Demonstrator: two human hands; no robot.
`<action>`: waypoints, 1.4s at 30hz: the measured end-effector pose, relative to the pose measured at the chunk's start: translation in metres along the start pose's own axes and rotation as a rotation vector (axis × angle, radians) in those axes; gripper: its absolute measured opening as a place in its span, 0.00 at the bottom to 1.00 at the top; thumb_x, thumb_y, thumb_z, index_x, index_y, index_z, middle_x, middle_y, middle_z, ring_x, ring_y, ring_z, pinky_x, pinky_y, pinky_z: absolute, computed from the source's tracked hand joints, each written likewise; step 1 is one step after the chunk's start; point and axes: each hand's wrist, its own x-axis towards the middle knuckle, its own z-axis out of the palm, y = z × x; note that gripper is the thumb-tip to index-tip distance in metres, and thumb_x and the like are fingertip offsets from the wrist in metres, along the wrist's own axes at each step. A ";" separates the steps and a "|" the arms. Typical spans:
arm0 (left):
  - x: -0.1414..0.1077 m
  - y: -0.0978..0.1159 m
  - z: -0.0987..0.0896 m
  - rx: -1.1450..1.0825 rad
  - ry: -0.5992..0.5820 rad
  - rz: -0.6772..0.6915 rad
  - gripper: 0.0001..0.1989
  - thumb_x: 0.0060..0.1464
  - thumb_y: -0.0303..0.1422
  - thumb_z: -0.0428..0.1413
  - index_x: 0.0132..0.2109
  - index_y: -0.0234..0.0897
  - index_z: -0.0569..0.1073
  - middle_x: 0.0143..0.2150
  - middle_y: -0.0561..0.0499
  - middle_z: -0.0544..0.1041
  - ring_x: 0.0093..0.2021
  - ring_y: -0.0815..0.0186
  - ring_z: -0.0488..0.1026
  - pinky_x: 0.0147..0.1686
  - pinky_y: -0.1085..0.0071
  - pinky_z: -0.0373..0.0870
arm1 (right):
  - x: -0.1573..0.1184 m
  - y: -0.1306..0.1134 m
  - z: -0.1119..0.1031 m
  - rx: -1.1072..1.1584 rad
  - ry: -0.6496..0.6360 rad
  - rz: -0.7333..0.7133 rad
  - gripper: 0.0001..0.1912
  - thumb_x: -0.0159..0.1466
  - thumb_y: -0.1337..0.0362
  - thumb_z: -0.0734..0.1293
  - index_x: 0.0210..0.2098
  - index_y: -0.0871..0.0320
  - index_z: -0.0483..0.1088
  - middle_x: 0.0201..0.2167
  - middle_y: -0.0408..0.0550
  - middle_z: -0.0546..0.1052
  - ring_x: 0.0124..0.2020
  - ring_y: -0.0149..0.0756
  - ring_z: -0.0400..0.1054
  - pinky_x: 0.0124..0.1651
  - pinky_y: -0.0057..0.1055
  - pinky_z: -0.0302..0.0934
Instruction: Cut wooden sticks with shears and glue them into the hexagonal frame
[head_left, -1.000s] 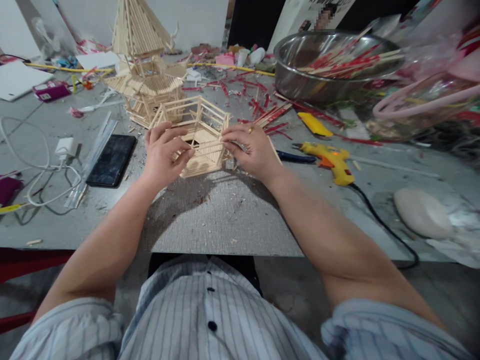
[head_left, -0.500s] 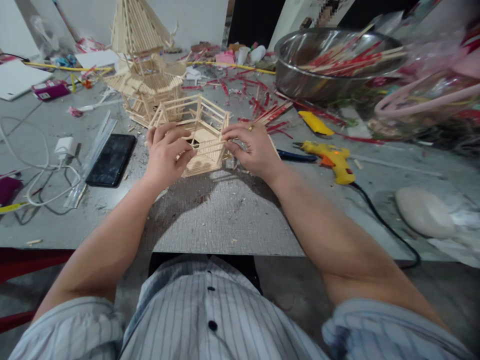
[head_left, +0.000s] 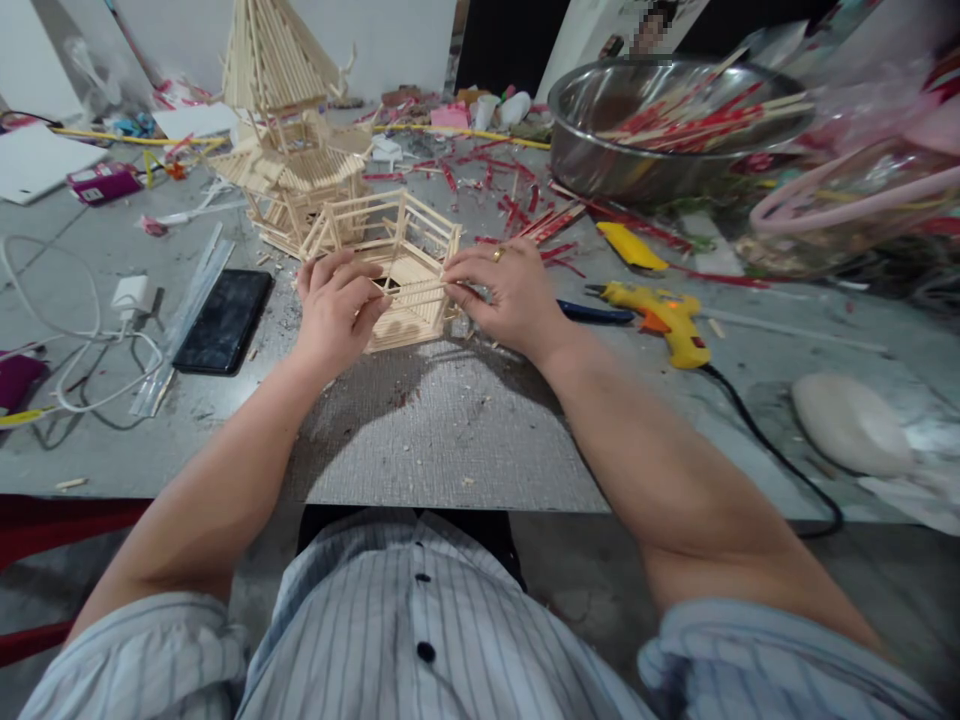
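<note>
A many-sided frame of thin wooden sticks (head_left: 416,312), with a slatted floor and low railings, stands on the grey table before me. Across its near side lies a thin wooden stick (head_left: 417,286), pinched at its left end by my left hand (head_left: 339,308). My right hand (head_left: 506,298), with a ring on one finger, pinches the right end of the same stick beside a corner post. Behind to the left rises a tiered stick pavilion (head_left: 289,150) with a pointed roof. My fingers hide part of the railing.
A yellow glue gun (head_left: 664,318) with a lit orange light lies right of my hand, near dark-blue-handled pliers (head_left: 596,313). A black phone (head_left: 223,322) and white charger (head_left: 133,298) are left. Behind stands a steel basin (head_left: 675,130) with red-wrapped sticks; red scraps litter the table.
Both hands stay at the frame with the stick between them. The stick and fingertips have shifted only slightly; the rest looks the same.
</note>
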 end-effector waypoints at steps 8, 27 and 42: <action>-0.001 -0.001 0.000 -0.009 0.013 -0.005 0.12 0.60 0.44 0.49 0.35 0.45 0.72 0.45 0.51 0.80 0.58 0.54 0.68 0.62 0.45 0.51 | -0.003 0.000 0.003 -0.058 0.017 -0.037 0.10 0.66 0.55 0.60 0.38 0.50 0.71 0.44 0.47 0.78 0.47 0.46 0.70 0.53 0.50 0.54; 0.001 0.001 -0.016 -0.015 -0.046 0.035 0.12 0.60 0.43 0.49 0.35 0.45 0.73 0.38 0.52 0.80 0.54 0.56 0.71 0.61 0.47 0.55 | -0.006 -0.006 0.000 0.054 -0.004 -0.037 0.13 0.65 0.50 0.61 0.36 0.49 0.71 0.41 0.50 0.77 0.48 0.48 0.70 0.55 0.52 0.58; 0.002 0.000 -0.020 -0.046 -0.106 0.043 0.09 0.58 0.40 0.51 0.33 0.45 0.73 0.36 0.51 0.79 0.53 0.55 0.71 0.62 0.47 0.53 | -0.007 -0.004 0.001 0.092 -0.021 -0.046 0.14 0.66 0.50 0.60 0.37 0.51 0.71 0.41 0.49 0.77 0.48 0.46 0.69 0.55 0.50 0.58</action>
